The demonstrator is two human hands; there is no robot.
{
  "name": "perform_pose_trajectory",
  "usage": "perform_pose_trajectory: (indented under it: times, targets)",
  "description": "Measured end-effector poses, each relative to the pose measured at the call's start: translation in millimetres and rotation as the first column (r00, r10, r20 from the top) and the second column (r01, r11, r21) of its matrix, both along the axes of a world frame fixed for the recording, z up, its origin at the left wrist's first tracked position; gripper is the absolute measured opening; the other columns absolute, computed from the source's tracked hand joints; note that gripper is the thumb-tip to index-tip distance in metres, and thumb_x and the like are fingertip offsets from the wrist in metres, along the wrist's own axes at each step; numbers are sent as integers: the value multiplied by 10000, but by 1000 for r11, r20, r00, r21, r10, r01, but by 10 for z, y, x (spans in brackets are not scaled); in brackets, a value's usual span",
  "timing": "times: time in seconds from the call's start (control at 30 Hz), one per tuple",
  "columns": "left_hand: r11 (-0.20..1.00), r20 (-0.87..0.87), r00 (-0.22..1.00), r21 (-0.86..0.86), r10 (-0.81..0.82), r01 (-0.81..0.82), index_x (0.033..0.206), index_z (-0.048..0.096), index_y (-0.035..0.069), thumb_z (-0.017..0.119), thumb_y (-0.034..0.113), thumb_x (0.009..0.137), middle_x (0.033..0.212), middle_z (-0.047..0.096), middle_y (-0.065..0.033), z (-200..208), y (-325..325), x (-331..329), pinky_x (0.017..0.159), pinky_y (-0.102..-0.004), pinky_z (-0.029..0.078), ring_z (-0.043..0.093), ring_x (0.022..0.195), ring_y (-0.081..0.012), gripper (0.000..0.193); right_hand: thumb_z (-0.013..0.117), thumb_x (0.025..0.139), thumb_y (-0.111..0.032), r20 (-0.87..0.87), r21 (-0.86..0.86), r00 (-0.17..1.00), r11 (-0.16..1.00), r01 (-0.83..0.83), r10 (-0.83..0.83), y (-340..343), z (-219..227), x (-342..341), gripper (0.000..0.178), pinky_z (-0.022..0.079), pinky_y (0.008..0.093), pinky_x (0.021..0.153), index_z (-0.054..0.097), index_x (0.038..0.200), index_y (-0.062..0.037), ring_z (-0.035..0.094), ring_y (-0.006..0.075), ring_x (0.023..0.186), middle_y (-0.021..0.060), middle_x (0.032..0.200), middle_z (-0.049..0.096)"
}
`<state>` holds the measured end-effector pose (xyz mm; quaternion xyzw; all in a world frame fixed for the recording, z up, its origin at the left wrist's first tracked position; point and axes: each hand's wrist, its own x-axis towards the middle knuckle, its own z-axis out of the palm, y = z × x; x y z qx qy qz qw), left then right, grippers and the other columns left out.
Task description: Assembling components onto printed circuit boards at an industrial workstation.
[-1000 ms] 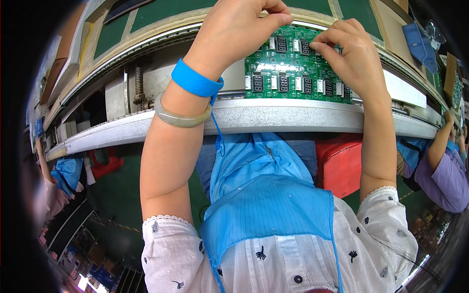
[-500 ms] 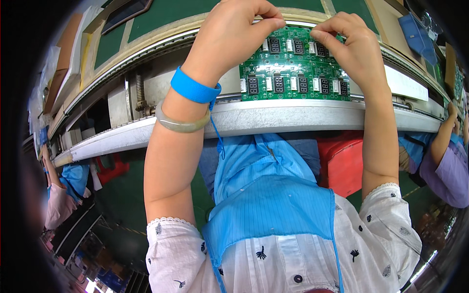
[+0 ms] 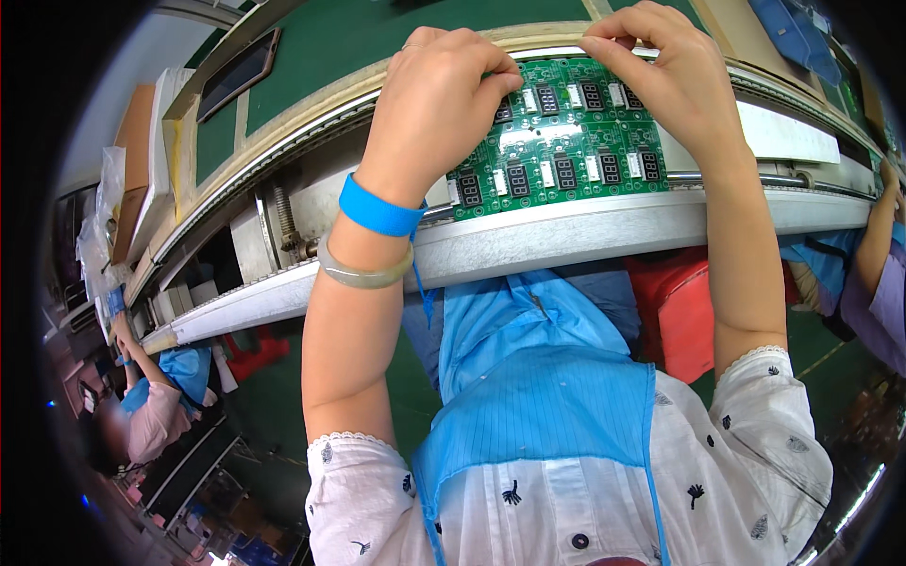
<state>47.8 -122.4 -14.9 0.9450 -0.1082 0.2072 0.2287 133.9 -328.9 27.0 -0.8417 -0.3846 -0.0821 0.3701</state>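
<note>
A green circuit board panel (image 3: 538, 141) with black digit displays and white connectors lies across the conveyor rails. My left hand (image 3: 439, 104) is over its far left part, thumb and forefinger pinched together beside a display; whatever is between the fingertips is too small to make out. At the far edge, my right hand (image 3: 675, 80) also holds thumb and forefinger together, and I cannot make out anything in them. The right palm and fingers cover the board's far right corner. A blue wrist strap (image 3: 379, 206) with a cord and a pale bangle (image 3: 363, 266) circle my left arm.
A silver rail (image 3: 557, 223) runs along the near side of the conveyor. Beyond the far rail is a green surface (image 3: 354, 42) with a dark flat device (image 3: 239, 74). A blue bin (image 3: 797, 38) stands far right, a red stool (image 3: 672, 311) below. Co-workers sit at both sides.
The whole view has shifted and tilted slightly. My right fingertips have moved away to the board's far edge; my left fingertips have come a little nearer over the board.
</note>
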Motion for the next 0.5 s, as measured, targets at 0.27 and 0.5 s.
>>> perform_pose_trajectory:
  times: [0.27, 0.5]
  targets:
    - [996, 19, 1000, 88, 22, -24, 791, 753, 78, 725, 148, 792, 879, 686, -49, -14, -63, -3, 835, -429, 467, 593, 936, -293, 76, 723, 807, -137, 1, -12, 1000, 1000, 16, -16, -35, 21, 15, 123, 481, 372, 755, 704, 819, -16, 604, 275, 819, 106, 769, 640]
    - [985, 47, 998, 166, 37, -44, 774, 752, 90, 735, 149, 781, 869, 685, -27, 8, -109, -7, 816, -424, 459, 595, 949, -280, 62, 723, 806, -135, 5, 18, 1000, 1000, 3, -3, -61, 16, 38, 122, 488, 369, 746, 707, 824, -16, 615, 276, 816, 110, 776, 647]
